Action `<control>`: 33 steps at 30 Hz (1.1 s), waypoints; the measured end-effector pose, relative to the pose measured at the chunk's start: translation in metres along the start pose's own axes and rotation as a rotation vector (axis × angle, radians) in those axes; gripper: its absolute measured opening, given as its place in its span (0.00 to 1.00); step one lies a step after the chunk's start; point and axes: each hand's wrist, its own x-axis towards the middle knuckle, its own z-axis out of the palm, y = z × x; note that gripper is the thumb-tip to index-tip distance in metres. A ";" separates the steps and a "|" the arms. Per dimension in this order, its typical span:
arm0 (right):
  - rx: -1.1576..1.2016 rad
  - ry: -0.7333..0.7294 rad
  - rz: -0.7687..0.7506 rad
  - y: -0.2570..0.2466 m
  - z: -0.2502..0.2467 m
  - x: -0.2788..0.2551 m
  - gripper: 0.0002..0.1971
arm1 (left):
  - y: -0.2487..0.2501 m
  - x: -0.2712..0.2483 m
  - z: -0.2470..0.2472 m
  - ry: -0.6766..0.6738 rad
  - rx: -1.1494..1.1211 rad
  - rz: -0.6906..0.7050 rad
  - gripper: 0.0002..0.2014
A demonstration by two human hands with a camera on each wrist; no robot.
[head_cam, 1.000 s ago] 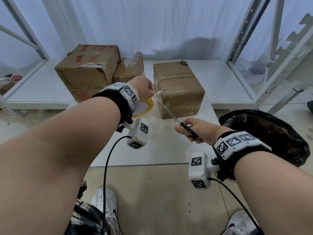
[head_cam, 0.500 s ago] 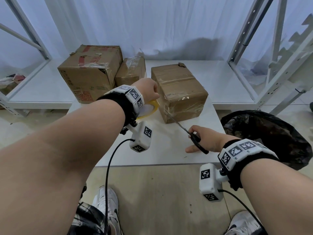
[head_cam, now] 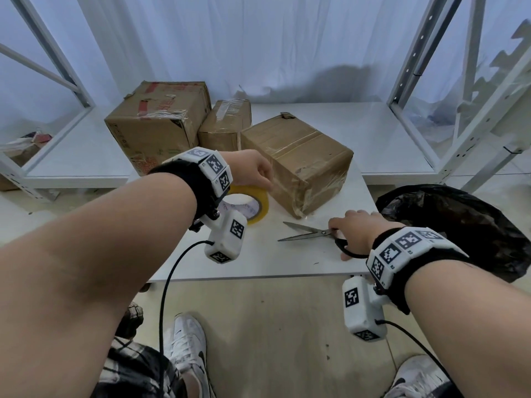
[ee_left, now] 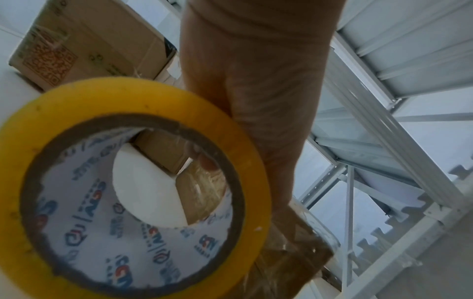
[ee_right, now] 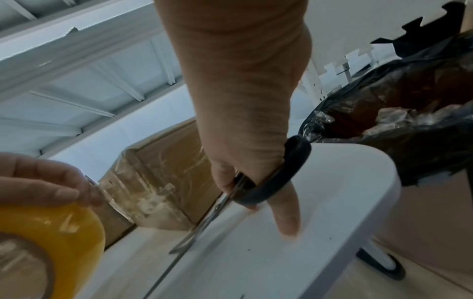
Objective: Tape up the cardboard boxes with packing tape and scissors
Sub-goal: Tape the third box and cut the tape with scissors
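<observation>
Scissors [head_cam: 309, 234] are coming down onto the white table [head_cam: 287, 262], and that is the big change. A second ago the right hand [head_cam: 355, 232] was holding them up in the air, with the blades reaching to the tape by the box. Now the blades are lying flat and spread apart on the table, pointing to 9 o'clock. The right hand is still curling round the black handle, with one finger pointing straight out along the table.

At 10 o'clock from the scissors, the left hand [head_cam: 253, 170] is gripping the yellow tape roll [head_cam: 248, 202], fingers curled over the top of it and a fingertip poking inside the ring. The roll is sitting lower than before, close to the table. It is just beside the near box [head_cam: 298, 165], right at its shiny taped corner.

At 12 o'clock, behind the roll, two more boxes are waiting: a big box [head_cam: 155, 127] and a small box [head_cam: 224, 122]. A black bin bag [head_cam: 459, 225] is sitting at 3 o'clock.

I think the cut is done, so this strip is finished. The loose end may still need pressing down.
</observation>
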 end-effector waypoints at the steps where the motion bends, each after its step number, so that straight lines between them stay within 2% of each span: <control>1: 0.029 -0.008 0.002 -0.002 0.001 0.000 0.27 | 0.001 -0.002 0.001 -0.020 0.015 -0.002 0.11; 6: 0.179 -0.062 0.003 -0.009 -0.002 0.000 0.40 | 0.002 -0.012 0.004 -0.109 0.125 -0.021 0.10; 8: 0.244 -0.005 -0.020 -0.011 -0.012 -0.003 0.33 | 0.002 -0.016 0.005 -0.120 0.156 -0.019 0.10; 9: 0.285 0.134 -0.025 -0.013 -0.018 -0.005 0.26 | 0.002 -0.018 0.005 -0.115 0.151 -0.011 0.10; 11: 0.394 0.565 -0.036 -0.018 -0.029 -0.009 0.15 | 0.002 -0.020 0.002 -0.097 0.118 0.011 0.10; 12: 0.443 0.749 -0.066 -0.021 -0.036 -0.009 0.13 | 0.002 -0.022 0.001 -0.087 0.099 0.019 0.10; 13: 0.472 0.842 -0.108 -0.025 -0.043 -0.007 0.14 | 0.002 -0.023 0.000 -0.083 0.087 0.022 0.10; 14: 0.472 0.857 -0.152 -0.029 -0.049 -0.003 0.17 | 0.003 -0.024 -0.001 -0.080 0.079 0.024 0.09; 16: 0.413 0.749 -0.183 -0.037 -0.058 0.011 0.23 | 0.002 -0.025 -0.001 -0.078 0.082 0.035 0.08; 18: 0.320 0.608 -0.141 -0.041 -0.060 0.025 0.28 | 0.001 -0.024 -0.001 -0.085 0.088 0.042 0.07; 20: 0.234 0.586 -0.095 -0.043 -0.053 0.038 0.29 | -0.003 -0.022 0.001 -0.098 0.078 0.045 0.07; 25: 0.200 0.807 -0.084 -0.050 -0.036 0.052 0.28 | -0.011 -0.018 0.005 -0.086 0.061 0.056 0.08; 28: 0.242 0.787 -0.124 -0.049 -0.036 0.058 0.31 | -0.012 -0.016 0.005 -0.043 0.100 0.104 0.05; 30: 0.427 0.780 -0.190 -0.043 -0.039 0.053 0.30 | -0.008 -0.017 0.002 -0.006 0.181 0.142 0.01; 32: 0.764 0.970 -0.199 -0.037 -0.039 0.043 0.23 | -0.002 -0.019 -0.002 0.028 0.291 0.172 0.03; 33: 0.871 1.086 -0.140 -0.034 -0.037 0.037 0.17 | 0.000 -0.020 -0.005 0.044 0.328 0.182 0.03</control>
